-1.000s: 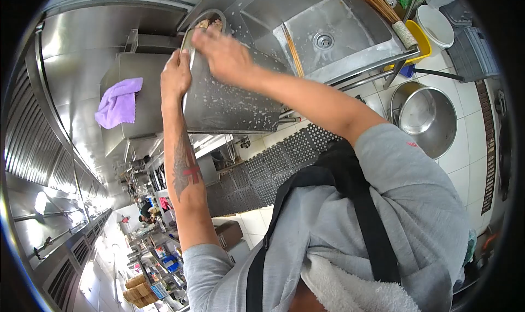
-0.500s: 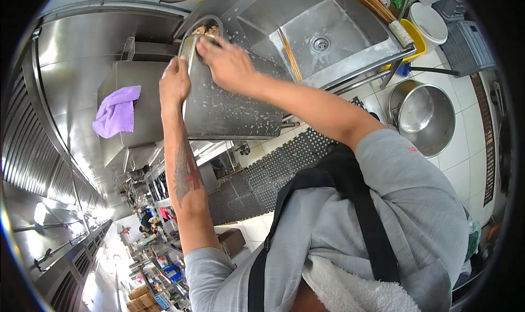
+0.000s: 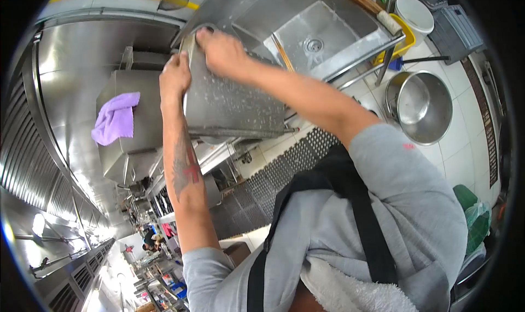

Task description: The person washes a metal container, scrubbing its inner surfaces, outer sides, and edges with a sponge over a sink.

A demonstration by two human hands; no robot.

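Observation:
My left hand [image 3: 175, 76] is closed on the edge of a narrow-looking metal pan [image 3: 189, 42], which stands tilted over the wet steel drainboard [image 3: 235, 112]. My right hand [image 3: 224, 54] is at the pan's upper end with its fingers curled in. Whatever lies under those fingers is hidden, and the hand is slightly blurred. Just beyond the fingertips shows the rim of a round metal container [image 3: 206, 26]; its contents are mostly covered by my hand.
Right of the drainboard is a steel sink [image 3: 333, 33] with wooden sticks [image 3: 283, 52] inside. A purple cloth [image 3: 116, 118] lies on the steel housing at left. A large pot [image 3: 432, 123], a yellow bin [image 3: 402, 38] and a white bucket [image 3: 414, 14] stand on the floor at right.
My right hand has moved slightly up along the pan, and its outstretched fingers have curled. The pale food pieces in the round container are now covered. My left hand keeps its hold.

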